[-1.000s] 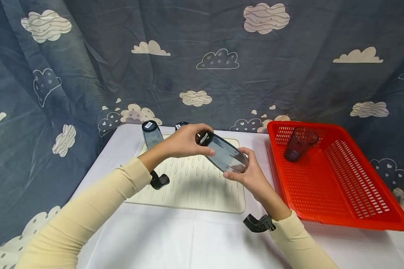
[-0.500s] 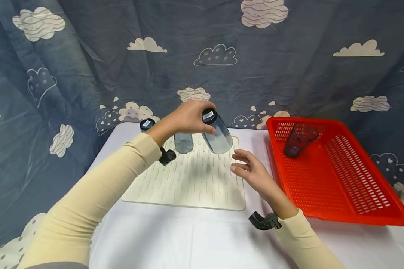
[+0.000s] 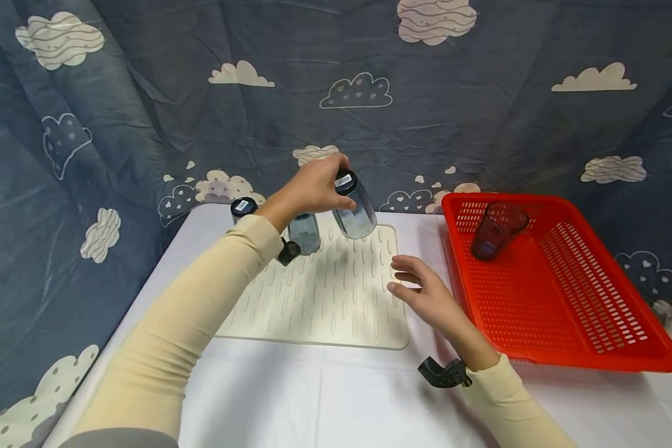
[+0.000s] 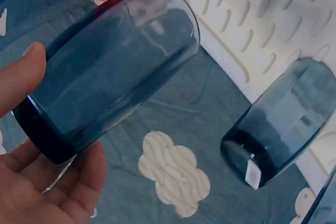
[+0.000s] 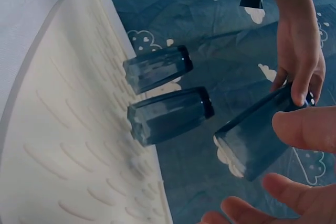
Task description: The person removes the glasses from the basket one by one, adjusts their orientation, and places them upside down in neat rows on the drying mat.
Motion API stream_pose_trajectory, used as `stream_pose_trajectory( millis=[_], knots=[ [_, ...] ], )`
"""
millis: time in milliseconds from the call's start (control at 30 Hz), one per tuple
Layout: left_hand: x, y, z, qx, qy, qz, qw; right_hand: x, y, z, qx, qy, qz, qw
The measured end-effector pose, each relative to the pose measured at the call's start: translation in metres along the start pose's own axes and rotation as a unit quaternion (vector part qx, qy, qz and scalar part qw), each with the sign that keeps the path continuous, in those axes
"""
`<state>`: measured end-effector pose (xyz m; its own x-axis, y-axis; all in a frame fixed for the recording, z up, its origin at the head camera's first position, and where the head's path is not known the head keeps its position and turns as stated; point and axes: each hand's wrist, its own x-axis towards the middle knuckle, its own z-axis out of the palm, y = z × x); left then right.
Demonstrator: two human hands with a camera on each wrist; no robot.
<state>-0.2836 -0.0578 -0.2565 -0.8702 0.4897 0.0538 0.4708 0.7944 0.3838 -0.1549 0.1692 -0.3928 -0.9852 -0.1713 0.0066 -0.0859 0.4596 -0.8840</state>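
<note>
My left hand point(image 3: 320, 186) grips a blue-grey drinking glass point(image 3: 356, 211) round its dark base, mouth downward and slightly tilted. In the right wrist view that glass point(image 5: 257, 135) hangs off the mat, its rim toward the mat side. My right hand point(image 3: 425, 295) holds nothing, fingers apart and loosely bent, over the right edge of the cream ridged mat point(image 3: 325, 311). Two similar glasses stand upside down at the mat's back: a middle glass point(image 3: 305, 234) and a left glass point(image 3: 243, 208), partly hidden by my left wrist.
A red plastic basket point(image 3: 537, 361) stands at the right on the white tablecloth point(image 3: 269, 398). Inside its far left corner leans a dark purple-looking glass point(image 3: 498, 230). A dark curtain point(image 3: 358, 143) with cloud prints hangs behind the table.
My right hand has let go of the glass and drawn back a little. The left hand has turned the glass from slanting sideways to mouth downward and moved it toward the mat's back.
</note>
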Motion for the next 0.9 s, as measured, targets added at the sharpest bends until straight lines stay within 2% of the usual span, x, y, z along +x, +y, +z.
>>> stream_pose_trajectory(
  millis=[133,500,900],
  knots=[
    [0.004,-0.003,0.009,-0.006,0.006,-0.001,1.0,-0.002,0.001,-0.001,0.005,0.005,-0.007,1.0],
    [0.011,-0.007,0.035,0.009,-0.015,-0.034,0.9993,-0.006,-0.001,-0.004,0.008,0.016,-0.008,1.0],
    [0.012,-0.01,0.047,0.009,-0.013,-0.024,0.9996,-0.011,-0.002,-0.009,-0.007,0.019,0.006,1.0]
  ],
)
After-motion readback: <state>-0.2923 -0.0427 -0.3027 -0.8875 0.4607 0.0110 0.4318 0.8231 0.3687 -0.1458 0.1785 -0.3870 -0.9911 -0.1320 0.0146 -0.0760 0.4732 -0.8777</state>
